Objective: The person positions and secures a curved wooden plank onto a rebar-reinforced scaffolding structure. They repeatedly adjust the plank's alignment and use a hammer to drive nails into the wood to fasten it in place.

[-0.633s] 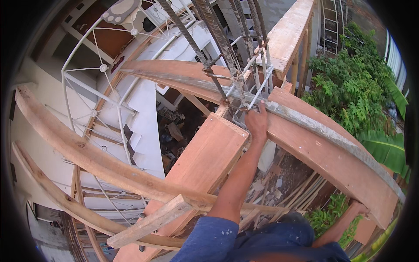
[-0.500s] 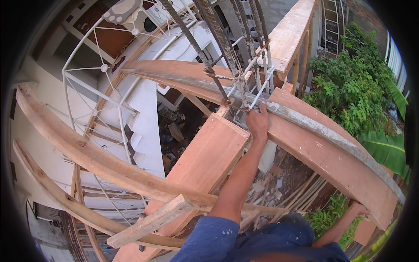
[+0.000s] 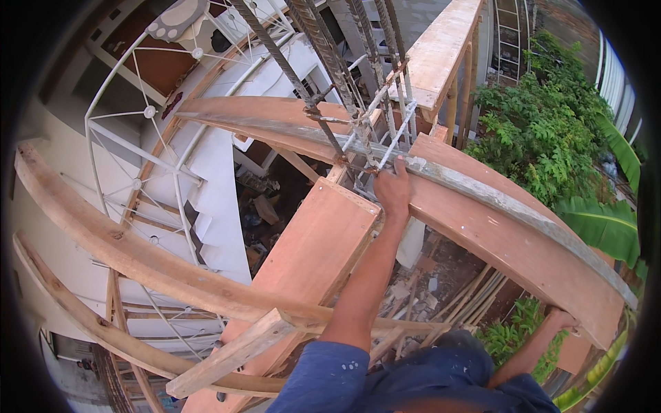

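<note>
My left hand (image 3: 393, 191) reaches up to the inner end of a reddish plywood panel (image 3: 506, 237), beside the steel bars. Its fingers close at that end, partly hidden, with one finger pointing up toward a long grey batten (image 3: 496, 190). At the panel's lower outer corner, my right hand (image 3: 560, 321) grips the edge. The batten runs along the panel and between the upright rebar (image 3: 337, 69) with its tied stirrups. Another plywood piece (image 3: 313, 237), box-like, slopes down to the left of my left forearm.
Wooden beams (image 3: 138, 248) and a short timber block (image 3: 231, 351) cross the lower left. A white metal frame (image 3: 131, 141) stands beyond them. Rubble and poles (image 3: 475, 299) lie far below. Leafy plants (image 3: 537, 124) fill the right, with another plywood form (image 3: 441, 55) at the top.
The whole view has shifted slightly, so the scene sits a little further left. Both hands keep their places on the plywood panel.
</note>
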{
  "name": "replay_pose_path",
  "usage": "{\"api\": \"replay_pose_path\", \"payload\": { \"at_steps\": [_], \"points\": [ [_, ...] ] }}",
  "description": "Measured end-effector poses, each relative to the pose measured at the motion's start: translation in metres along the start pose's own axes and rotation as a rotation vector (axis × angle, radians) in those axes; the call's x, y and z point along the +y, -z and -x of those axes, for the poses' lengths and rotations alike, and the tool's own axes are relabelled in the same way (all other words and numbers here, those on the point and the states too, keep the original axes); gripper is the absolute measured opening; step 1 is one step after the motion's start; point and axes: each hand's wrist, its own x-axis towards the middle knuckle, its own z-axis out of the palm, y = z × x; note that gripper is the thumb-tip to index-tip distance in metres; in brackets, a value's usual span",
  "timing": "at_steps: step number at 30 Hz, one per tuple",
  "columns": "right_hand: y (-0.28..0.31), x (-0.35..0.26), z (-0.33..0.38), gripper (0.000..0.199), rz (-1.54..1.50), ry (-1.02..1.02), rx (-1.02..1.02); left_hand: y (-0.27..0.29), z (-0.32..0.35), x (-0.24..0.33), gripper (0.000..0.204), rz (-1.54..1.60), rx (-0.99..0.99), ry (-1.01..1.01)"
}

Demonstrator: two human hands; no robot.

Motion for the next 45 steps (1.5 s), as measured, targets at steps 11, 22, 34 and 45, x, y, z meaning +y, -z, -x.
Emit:
{"api": "replay_pose_path", "payload": {
  "at_steps": [11, 22, 34, 45],
  "points": [
    [0.001, -0.001, 0.003, 0.071, -0.018, -0.019, -0.026, -0.004, -0.003, -0.005, 0.062, -0.014, -0.016, -0.005],
    [0.004, 0.004, 0.0, 0.077, 0.002, -0.047, -0.041, -0.002, -0.003, -0.004, 0.061, 0.012, -0.015, -0.027],
    [-0.024, -0.012, 0.051, 0.075, 0.027, -0.1, -0.068, -0.006, -0.008, -0.007, 0.068, -0.043, 0.003, -0.023],
    [-0.024, -0.013, 0.065, 0.073, -0.01, -0.169, -0.09, -0.006, -0.011, -0.01, 0.065, -0.071, -0.03, -0.094]
  ]
}}
